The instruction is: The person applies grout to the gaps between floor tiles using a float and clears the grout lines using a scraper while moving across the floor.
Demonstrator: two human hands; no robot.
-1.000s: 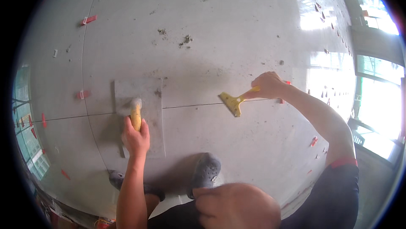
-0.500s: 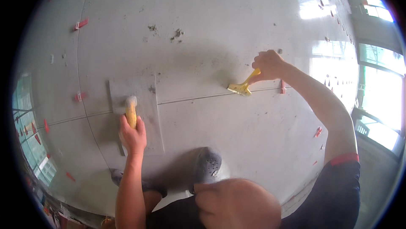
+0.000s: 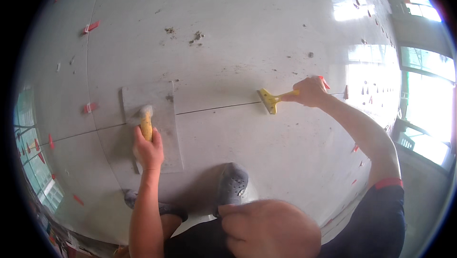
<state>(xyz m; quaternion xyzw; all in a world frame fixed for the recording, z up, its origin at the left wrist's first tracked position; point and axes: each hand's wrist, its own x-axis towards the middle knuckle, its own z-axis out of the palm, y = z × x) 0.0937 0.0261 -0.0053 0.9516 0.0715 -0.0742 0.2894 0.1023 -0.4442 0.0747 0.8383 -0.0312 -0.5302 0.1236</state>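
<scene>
At six o'clock, a grey perforated clog (image 3: 232,182) on glossy grey floor tiles (image 3: 266,158). At eight, the left hand (image 3: 149,149) has its fingers wrapped around the yellow handle of a rectangular grey trowel (image 3: 167,127). Between two and three, the right hand's (image 3: 310,91) fingers grip a yellow flared scraper (image 3: 270,101), blade across a dark joint (image 3: 216,109). At ten, a red plastic wedge (image 3: 92,27).

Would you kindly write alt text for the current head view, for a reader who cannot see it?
A person's right hand holds a yellow scraper at a seam between gray floor tiles, while the left hand holds a yellow-handled flat trowel. Red wedges and crumbs of debris dot the tiles.
</scene>
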